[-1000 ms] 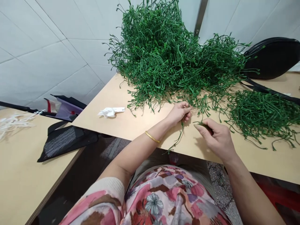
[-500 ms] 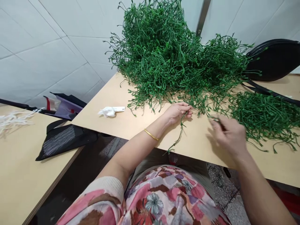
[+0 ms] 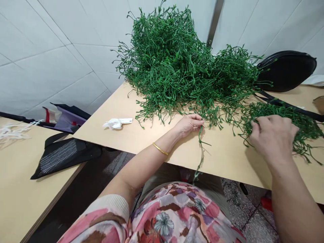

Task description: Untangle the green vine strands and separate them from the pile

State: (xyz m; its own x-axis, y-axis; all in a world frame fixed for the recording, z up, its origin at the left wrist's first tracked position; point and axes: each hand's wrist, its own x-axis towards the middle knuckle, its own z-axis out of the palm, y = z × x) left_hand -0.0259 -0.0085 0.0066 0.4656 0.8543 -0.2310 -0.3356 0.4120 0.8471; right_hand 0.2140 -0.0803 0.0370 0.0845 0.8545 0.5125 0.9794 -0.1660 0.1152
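Observation:
My left hand [image 3: 190,125] rests on the table with thumb and fingertips pinched on a thin green artificial stem [image 3: 201,152]. This stem hangs down toward me past the table edge, with small side sprigs along it. My right hand [image 3: 274,136] is over the smaller pile of green artificial stems [image 3: 307,125] on the right. Its fingers are curled, and the back of the hand hides what is in them. Just beyond my left hand rises a large, tangled heap of green artificial stems [image 3: 172,71] with small budded tips.
A crumpled white tissue [image 3: 113,124] lies left on the table [image 3: 149,141]. Behind the smaller pile are a black bag [image 3: 286,72] and its strap. White strips [image 3: 17,131] and a black mesh pouch [image 3: 59,155] are on the left table. A tiled wall stands behind.
My right hand has moved right, from beside the left hand to the smaller pile. My left hand still pinches the stem, which now hangs straighter. The view has shifted slightly.

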